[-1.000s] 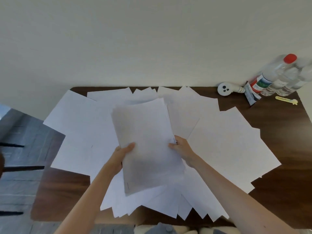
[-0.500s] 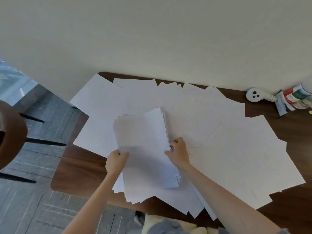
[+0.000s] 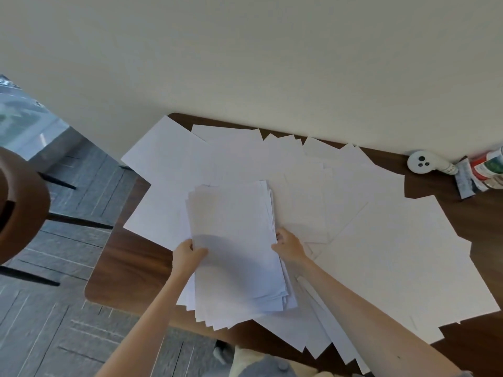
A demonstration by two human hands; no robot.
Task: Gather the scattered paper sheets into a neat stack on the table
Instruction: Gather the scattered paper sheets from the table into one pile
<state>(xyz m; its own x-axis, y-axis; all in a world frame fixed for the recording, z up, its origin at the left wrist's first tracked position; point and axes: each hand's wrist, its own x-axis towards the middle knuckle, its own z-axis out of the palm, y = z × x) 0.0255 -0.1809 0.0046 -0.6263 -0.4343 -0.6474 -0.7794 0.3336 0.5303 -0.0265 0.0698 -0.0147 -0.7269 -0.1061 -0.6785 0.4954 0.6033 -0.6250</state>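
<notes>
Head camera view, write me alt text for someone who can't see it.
The left hand and right hand grip the side edges of an uneven paper bundle over a dark wooden table. Loose sheets lie overlapping across most of the table around it. A small white device and labelled bottles sit at the far right by a plain wall.
</notes>
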